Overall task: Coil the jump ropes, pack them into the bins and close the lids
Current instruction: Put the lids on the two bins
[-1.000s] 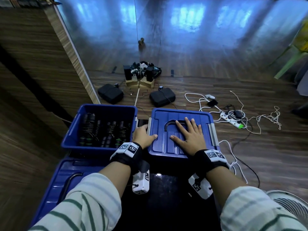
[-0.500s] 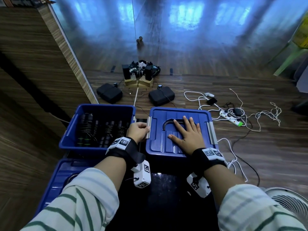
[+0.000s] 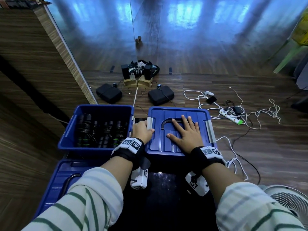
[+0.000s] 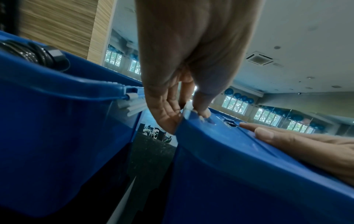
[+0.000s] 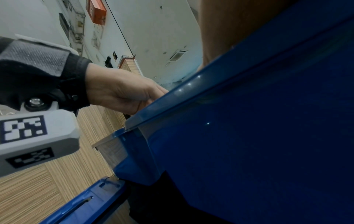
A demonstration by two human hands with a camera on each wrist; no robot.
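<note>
Blue plastic bin lid (image 3: 178, 129): frame centre, under both hands.
Left grip (image 3: 141, 131): pinching grey side latch (image 3: 149, 125).
Right grip (image 3: 186, 132): flat, fingers spread on lid.

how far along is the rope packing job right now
Done: coiled black jump ropes fill the open blue left bin; the right bin's blue plastic lid is on. In hand: the right hand presses it flat while the left hand grips its grey side latch. Left: the spare blue lid must close the left bin.

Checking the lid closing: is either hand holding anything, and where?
The left hand grips the grey latch on the lid's left edge; the right hand only presses flat.
</note>
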